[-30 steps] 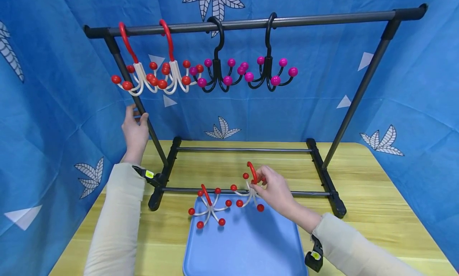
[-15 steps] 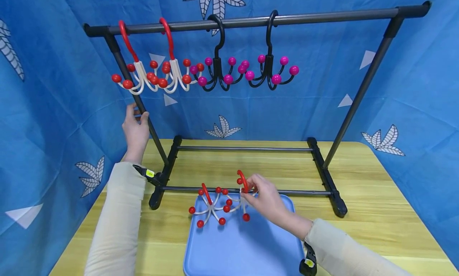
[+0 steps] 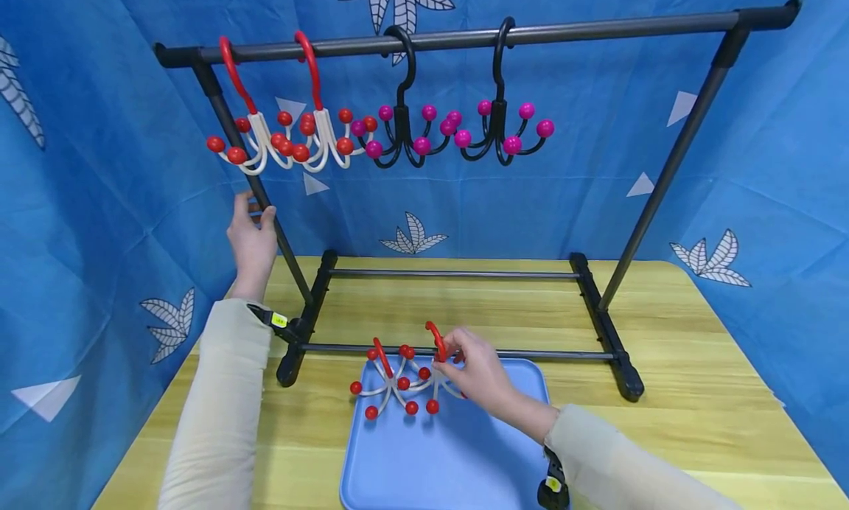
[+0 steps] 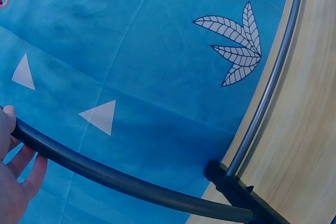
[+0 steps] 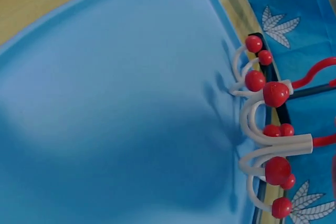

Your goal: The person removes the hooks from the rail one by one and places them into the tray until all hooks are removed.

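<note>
The held hanger (image 3: 436, 379), white-armed with red ball tips, is above the far end of the tray (image 3: 451, 466), hook upward. The right hand (image 3: 476, 370) holds it in a pinch: thumb and fingers are closed on the lower part of the red hook. Whether its arms touch the tray surface cannot be determined.

The tray contains a second hanger (image 3: 390, 383) of the same type, located at the tray's far left corner, hook upward. In the head view, the ball tips of the two hangers overlap; contact between them cannot be confirmed.

The left hand (image 3: 253, 248) is beyond and to the left of the tray, at a higher level. It grips the left post (image 3: 290, 256) of the rack, thumb on one side, fingers around the other.

High beyond the tray, the top bar (image 3: 610, 29) carries two red-and-white hangers (image 3: 322, 138) at its left end, followed by two black hangers (image 3: 402, 130) with magenta tips. A lower crossbar (image 3: 564, 356) runs along the tray's far edge. The wooden table (image 3: 696, 348) supports both tray and rack.
</note>
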A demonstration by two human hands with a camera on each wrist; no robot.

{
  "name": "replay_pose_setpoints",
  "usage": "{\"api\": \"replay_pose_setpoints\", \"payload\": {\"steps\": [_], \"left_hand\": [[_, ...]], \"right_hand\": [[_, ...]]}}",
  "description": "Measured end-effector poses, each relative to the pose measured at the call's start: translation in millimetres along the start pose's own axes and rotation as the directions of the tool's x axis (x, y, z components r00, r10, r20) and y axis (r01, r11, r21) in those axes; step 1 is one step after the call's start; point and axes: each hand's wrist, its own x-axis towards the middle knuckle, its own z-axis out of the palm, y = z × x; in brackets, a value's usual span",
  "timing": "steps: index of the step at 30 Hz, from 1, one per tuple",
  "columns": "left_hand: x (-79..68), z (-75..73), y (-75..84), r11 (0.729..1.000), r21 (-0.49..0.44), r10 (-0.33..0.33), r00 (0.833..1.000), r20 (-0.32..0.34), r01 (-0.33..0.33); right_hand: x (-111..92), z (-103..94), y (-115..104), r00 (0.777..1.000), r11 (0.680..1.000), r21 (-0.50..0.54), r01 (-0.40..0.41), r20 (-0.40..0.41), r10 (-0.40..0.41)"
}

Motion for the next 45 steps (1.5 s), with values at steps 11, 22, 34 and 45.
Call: {"api": "replay_pose_setpoints", "payload": {"steps": [11,22,34,45], "left_hand": [[-0.8,0.9,0.0,1.0,-0.019,0.013,1.0,-0.01,-0.013],[-1.2,0.8,1.0,1.0,-0.013,0.008,1.0,-0.001,-0.008],[-1.1,0.5,1.2,1.0,0.001,0.009,1.0,0.004,-0.009],[-1.9,0.0,-0.3,1.0,-0.004,0.022,1.0,-0.011,-0.023]], "right_hand": [[-17,9.2,2,0.997,0.995,-0.088,0.048,-0.057,-0.053],[-28,20.0,6,0.98,0.996,-0.064,0.065,-0.184,-0.076],[-29,32.3,16,0.944,0.976,-0.121,0.182,-0.256,-0.208],[-31,28.6,20,0.953,0.972,-0.101,0.212,-0.2,-0.228]]}}
